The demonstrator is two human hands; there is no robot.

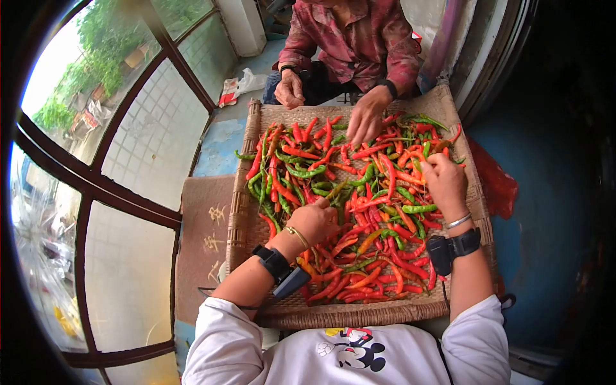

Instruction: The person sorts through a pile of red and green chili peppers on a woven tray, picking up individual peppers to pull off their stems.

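Note:
Red and green chili peppers (375,218) lie spread over a woven tray (346,317). My left hand (313,222) rests among the peppers left of the middle, its fingers bent down; what they hold, if anything, is hidden. Near the tray's right side, my right hand (444,183) is closed in a pinch at a pepper (425,168) with a yellowish-orange colour. A gold bracelet is on my left wrist and a silver one on my right, each with a black strap behind it.
Across the tray sits a person in a red patterned shirt (346,45), one hand (367,119) reaching over the peppers, the other (289,88) above the far edge. Framed windows (141,122) stand at left, beside a brown board (208,237). A red bag (494,183) lies at right.

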